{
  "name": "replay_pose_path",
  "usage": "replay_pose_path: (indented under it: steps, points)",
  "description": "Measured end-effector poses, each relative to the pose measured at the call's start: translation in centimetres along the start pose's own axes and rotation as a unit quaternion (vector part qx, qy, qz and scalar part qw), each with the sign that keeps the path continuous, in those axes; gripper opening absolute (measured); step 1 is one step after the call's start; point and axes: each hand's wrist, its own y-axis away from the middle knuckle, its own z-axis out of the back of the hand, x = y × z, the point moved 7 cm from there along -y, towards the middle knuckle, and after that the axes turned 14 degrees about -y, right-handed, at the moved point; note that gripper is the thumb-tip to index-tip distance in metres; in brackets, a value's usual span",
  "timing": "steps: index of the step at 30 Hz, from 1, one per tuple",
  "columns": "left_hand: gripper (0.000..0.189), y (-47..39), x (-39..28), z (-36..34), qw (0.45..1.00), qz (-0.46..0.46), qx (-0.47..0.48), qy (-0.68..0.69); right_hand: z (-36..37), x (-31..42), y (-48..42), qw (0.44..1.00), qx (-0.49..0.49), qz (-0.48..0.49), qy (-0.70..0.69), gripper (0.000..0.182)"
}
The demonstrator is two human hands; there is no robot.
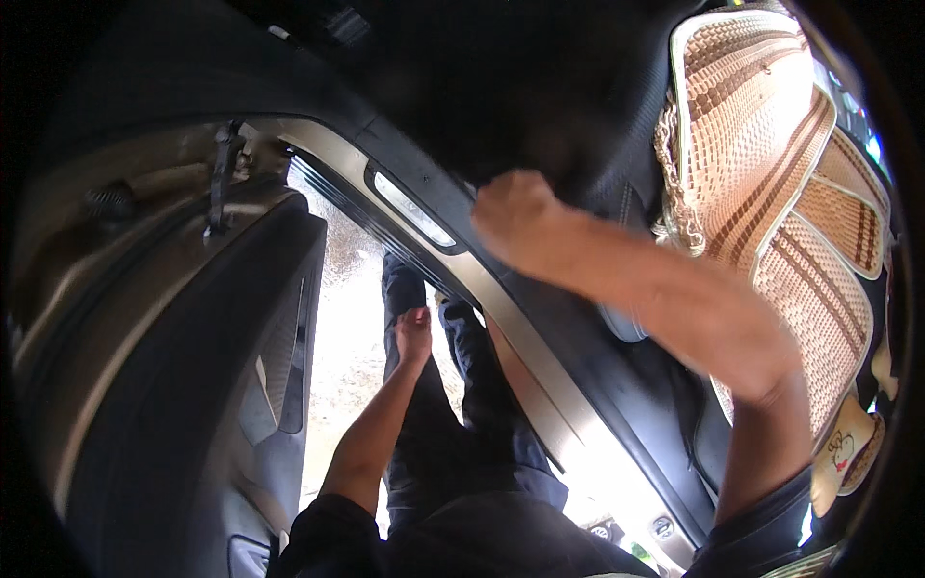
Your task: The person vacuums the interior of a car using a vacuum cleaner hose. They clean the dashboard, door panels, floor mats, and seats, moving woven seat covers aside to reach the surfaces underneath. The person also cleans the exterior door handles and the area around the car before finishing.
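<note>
My right hand (513, 209) reaches across the car's door sill (498, 296) into the dark footwell, its fingers curled and blurred. Whether anything is inside that hand is hidden. The nearest surface to it is the black sill trim (433, 173). My left hand (415, 337) hangs low in front of my dark trousers (426, 448), fingers bent inward, and I cannot make out anything in it. A bright metal scuff plate (413, 211) is set into the sill between the two hands.
The open car door (217, 347) stands on the left, joined by a door check strap (220, 180). A woven seat cover (744, 144) in tan and brown lies over the seat at right. Below it is a beige cushion (838, 455) with a cartoon face. Sunlit ground (347, 303) shows through the doorway.
</note>
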Motion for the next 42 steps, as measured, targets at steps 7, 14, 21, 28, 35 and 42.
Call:
replay_pose_path:
  steps: [7,14,21,28,35,42]
  points:
    - [0.059,7.9,-20.7,0.3,0.777,0.063,0.272,0.563,-13.7,1.5,7.1,0.987,0.04,-0.154,-0.001,0.044]
    - [0.05,15.3,-19.1,-0.5,0.823,0.032,0.247,0.511,-12.1,0.5,3.2,0.967,-0.132,-0.194,-0.099,0.044]
    - [0.048,18.0,-5.6,0.0,0.888,0.112,0.255,0.366,-19.9,1.8,11.6,0.969,0.089,-0.228,0.017,0.06]
    - [0.051,19.4,-8.4,-0.9,0.884,0.069,0.309,0.344,-23.8,1.8,15.7,0.945,0.129,-0.3,0.032,0.059]
    - [0.056,18.8,-22.8,-4.7,0.752,0.08,0.426,0.496,-21.2,-1.6,14.1,0.922,0.08,-0.352,-0.14,0.067]
    - [0.046,17.6,-31.5,-4.3,0.508,0.06,0.447,0.734,-21.5,-0.2,13.1,0.926,0.037,-0.344,-0.154,0.039]
